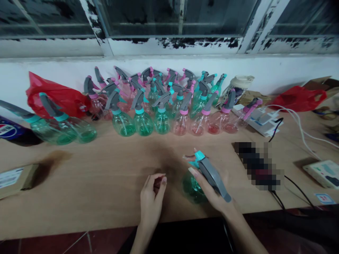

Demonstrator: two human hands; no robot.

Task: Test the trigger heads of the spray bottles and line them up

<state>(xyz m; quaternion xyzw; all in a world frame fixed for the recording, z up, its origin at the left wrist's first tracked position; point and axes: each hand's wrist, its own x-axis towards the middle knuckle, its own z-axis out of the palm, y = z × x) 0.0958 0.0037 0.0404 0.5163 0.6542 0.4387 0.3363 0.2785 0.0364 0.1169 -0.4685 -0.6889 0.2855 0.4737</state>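
Note:
My right hand [209,187] is wrapped round the neck of a green spray bottle [194,187] with a grey and turquoise spray head. The bottle stands near the table's front edge, its nozzle pointing to the far left. Part of the grip is hidden behind the spray head. To the left of it, my left hand [154,194] hovers low over the table, apart from the bottle. Its fingers are curled in towards the thumb, and nothing shows between them. Beyond both hands, a front row of green spray bottles [144,123] and pink spray bottles [197,125] stands upright.
More spray bottles crowd behind, against the wall. At left are a cola bottle [16,132], a cardboard box [18,180] and a red bag [58,95]. On the right lie a blurred dark object [256,165], a power strip [261,121], cables and another red bag [296,100].

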